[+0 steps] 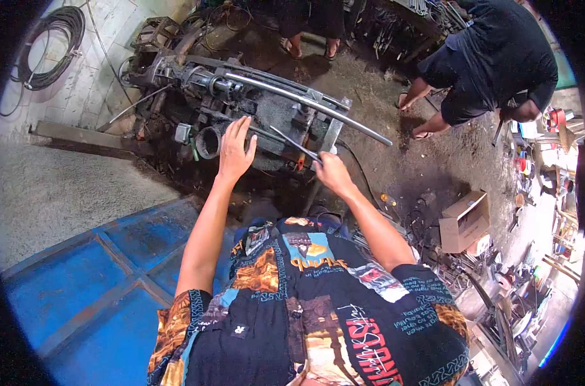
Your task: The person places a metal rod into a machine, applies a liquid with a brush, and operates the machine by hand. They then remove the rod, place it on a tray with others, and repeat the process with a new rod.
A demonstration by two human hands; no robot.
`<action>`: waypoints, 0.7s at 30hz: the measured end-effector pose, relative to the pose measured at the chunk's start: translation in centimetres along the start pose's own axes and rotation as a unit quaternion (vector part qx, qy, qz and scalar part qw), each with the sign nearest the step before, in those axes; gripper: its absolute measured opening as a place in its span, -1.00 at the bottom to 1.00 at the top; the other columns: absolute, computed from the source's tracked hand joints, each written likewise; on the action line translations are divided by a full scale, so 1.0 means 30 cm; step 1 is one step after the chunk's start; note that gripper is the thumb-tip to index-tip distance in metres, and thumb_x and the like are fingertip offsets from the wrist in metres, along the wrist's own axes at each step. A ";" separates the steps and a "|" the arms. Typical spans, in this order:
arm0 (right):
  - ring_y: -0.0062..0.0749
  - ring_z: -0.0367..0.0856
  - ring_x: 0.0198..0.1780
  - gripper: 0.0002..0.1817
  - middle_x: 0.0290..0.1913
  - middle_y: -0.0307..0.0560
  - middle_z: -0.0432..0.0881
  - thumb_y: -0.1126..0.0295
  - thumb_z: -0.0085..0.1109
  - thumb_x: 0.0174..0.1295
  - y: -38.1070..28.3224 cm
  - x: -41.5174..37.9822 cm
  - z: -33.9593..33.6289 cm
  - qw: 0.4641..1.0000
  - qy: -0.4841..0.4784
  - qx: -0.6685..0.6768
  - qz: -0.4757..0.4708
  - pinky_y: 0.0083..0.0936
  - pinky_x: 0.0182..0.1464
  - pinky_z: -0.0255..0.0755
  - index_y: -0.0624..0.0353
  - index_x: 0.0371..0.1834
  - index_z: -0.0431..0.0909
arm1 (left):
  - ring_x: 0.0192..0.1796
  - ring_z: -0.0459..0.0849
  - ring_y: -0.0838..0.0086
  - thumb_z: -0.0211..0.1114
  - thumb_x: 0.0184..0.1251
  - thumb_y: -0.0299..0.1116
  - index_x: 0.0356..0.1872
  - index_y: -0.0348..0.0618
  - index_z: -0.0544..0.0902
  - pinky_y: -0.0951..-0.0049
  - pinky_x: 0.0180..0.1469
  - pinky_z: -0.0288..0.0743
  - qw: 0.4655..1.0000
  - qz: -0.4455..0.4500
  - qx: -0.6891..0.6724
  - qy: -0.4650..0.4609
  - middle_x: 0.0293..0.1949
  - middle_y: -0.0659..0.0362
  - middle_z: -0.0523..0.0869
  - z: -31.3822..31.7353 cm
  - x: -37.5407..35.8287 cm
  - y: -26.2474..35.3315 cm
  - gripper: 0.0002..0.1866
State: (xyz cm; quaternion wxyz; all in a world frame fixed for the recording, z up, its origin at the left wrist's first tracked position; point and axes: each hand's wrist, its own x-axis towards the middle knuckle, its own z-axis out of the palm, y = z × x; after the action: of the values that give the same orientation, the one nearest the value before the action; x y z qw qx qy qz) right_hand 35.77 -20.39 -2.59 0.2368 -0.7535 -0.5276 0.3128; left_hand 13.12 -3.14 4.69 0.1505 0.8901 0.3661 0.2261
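Note:
My left hand (236,153) is raised with its fingers stretched out, beside a round metal ring (208,143) on the near side of a greasy machine (267,110). In my closed right hand (333,172) is a slim, dark metal rod (295,143) that points up and left over the machine. A long, shiny metal bar (308,103) lies along the machine, one end at its round, chuck-like part (205,82) and the other jutting out past the right side. Neither hand is on this bar.
A person in dark clothes (492,61) bends over at the upper right, and another person's feet (312,48) show behind the machine. A cardboard box (465,222) stands on the floor to the right, near scrap metal. Blue panels (106,283) lie at the lower left; coiled cable (51,48) hangs on the wall.

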 end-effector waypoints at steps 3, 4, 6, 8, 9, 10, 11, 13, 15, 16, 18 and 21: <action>0.29 0.60 -0.08 -0.73 -0.19 0.42 0.62 0.39 0.09 0.25 -0.114 0.092 0.144 0.996 0.060 0.063 0.001 0.05 0.01 0.48 0.40 -0.12 0.54 | 0.31 0.41 0.00 0.22 0.32 -0.36 0.27 -0.28 0.44 0.12 0.36 0.26 1.000 0.004 0.016 0.010 0.24 -0.09 0.51 -0.044 0.000 -0.091 -0.50; 0.29 0.60 -0.08 -0.73 -0.19 0.42 0.62 0.39 0.09 0.25 -0.136 0.128 0.196 0.996 0.061 0.062 0.002 0.05 0.01 0.48 0.40 -0.12 0.54 | 0.31 0.41 0.00 0.22 0.32 -0.36 0.27 -0.28 0.44 0.12 0.36 0.26 1.000 0.005 0.014 0.010 0.24 -0.09 0.51 -0.057 0.000 -0.122 -0.50; 0.33 0.61 -0.14 -0.71 -0.24 0.45 0.62 0.44 0.03 0.23 -0.193 0.203 0.272 0.992 0.084 0.083 0.041 0.06 -0.01 0.49 0.42 -0.06 0.54 | 0.32 0.40 0.00 0.23 0.32 -0.35 0.28 -0.31 0.43 0.12 0.37 0.25 1.000 -0.001 -0.004 -0.008 0.24 -0.10 0.50 -0.075 -0.001 -0.190 -0.48; 0.33 0.62 -0.12 -0.69 -0.23 0.49 0.62 0.49 -0.01 0.18 -0.259 0.251 0.317 0.989 0.118 0.073 0.060 0.05 0.01 0.47 0.46 -0.09 0.59 | 0.31 0.40 0.00 0.24 0.30 -0.34 0.27 -0.31 0.43 0.12 0.35 0.27 1.000 0.012 -0.015 0.000 0.23 -0.10 0.50 -0.071 -0.003 -0.262 -0.47; 0.34 0.62 -0.13 -0.70 -0.25 0.47 0.62 0.48 -0.01 0.17 -0.291 0.273 0.337 0.985 0.136 0.061 0.083 0.06 -0.01 0.48 0.44 -0.10 0.58 | 0.31 0.40 0.01 0.25 0.29 -0.33 0.26 -0.32 0.42 0.12 0.33 0.29 1.000 0.020 -0.021 0.008 0.22 -0.09 0.50 -0.076 -0.004 -0.289 -0.46; 0.36 0.62 -0.15 -0.71 -0.27 0.46 0.62 0.47 -0.01 0.17 -0.317 0.288 0.353 0.981 0.153 0.048 0.106 0.07 -0.02 0.49 0.42 -0.12 0.57 | 0.31 0.40 0.01 0.25 0.29 -0.33 0.26 -0.32 0.42 0.12 0.33 0.29 0.999 0.019 -0.027 0.009 0.22 -0.09 0.50 -0.083 -0.006 -0.318 -0.46; 0.35 0.62 -0.10 -0.72 -0.23 0.46 0.63 0.48 -0.02 0.15 -0.334 0.294 0.362 0.981 0.120 0.056 0.139 0.06 -0.02 0.50 0.41 -0.16 0.58 | 0.30 0.41 0.00 0.25 0.29 -0.33 0.27 -0.33 0.42 0.12 0.34 0.28 0.999 0.015 -0.034 0.002 0.23 -0.10 0.50 -0.090 -0.006 -0.348 -0.46; 0.34 0.62 -0.08 -0.73 -0.19 0.46 0.62 0.48 -0.02 0.15 -0.359 0.315 0.384 0.982 0.070 0.021 0.173 0.05 0.00 0.50 0.40 -0.17 0.58 | 0.30 0.42 -0.01 0.26 0.30 -0.33 0.27 -0.35 0.42 0.13 0.36 0.27 0.999 0.011 -0.045 -0.009 0.24 -0.12 0.50 -0.107 -0.008 -0.408 -0.46; 0.34 0.62 -0.05 -0.71 -0.12 0.47 0.61 0.47 -0.02 0.15 -0.386 0.326 0.374 0.978 0.011 -0.002 0.209 0.04 0.04 0.50 0.37 -0.14 0.59 | 0.29 0.43 -0.01 0.27 0.29 -0.33 0.27 -0.36 0.41 0.13 0.35 0.28 0.998 0.021 -0.060 -0.002 0.22 -0.13 0.51 -0.126 -0.002 -0.461 -0.44; 0.34 0.62 -0.05 -0.71 -0.12 0.47 0.61 0.47 -0.02 0.15 -0.397 0.325 0.388 0.977 0.013 -0.003 0.215 0.04 0.04 0.50 0.37 -0.14 0.59 | 0.29 0.43 -0.01 0.27 0.29 -0.33 0.27 -0.36 0.41 0.13 0.35 0.28 0.998 0.024 -0.065 -0.005 0.22 -0.13 0.51 -0.133 -0.001 -0.482 -0.44; 0.33 0.62 -0.05 -0.68 -0.13 0.47 0.62 0.45 0.04 0.12 -0.411 0.321 0.420 0.961 0.141 0.050 0.232 0.02 0.06 0.49 0.37 -0.11 0.63 | 0.28 0.43 -0.01 0.28 0.28 -0.33 0.28 -0.36 0.40 0.13 0.35 0.29 0.998 0.023 -0.063 -0.009 0.20 -0.14 0.52 -0.148 0.005 -0.522 -0.43; 0.28 0.63 -0.04 -0.66 -0.15 0.47 0.62 0.44 0.03 0.10 -0.387 0.340 0.429 0.973 0.102 0.030 0.206 -0.02 0.08 0.49 0.36 -0.11 0.65 | 0.26 0.45 -0.01 0.28 0.27 -0.33 0.26 -0.35 0.42 0.13 0.32 0.31 0.997 0.026 -0.070 -0.003 0.17 -0.13 0.54 -0.147 0.007 -0.557 -0.44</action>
State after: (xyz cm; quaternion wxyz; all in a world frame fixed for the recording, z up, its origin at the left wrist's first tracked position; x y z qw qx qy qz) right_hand 21.52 -6.57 -5.78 0.2427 -0.8664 -0.3244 0.2919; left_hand 1.24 8.95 1.26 0.2073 0.8873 0.3256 0.2523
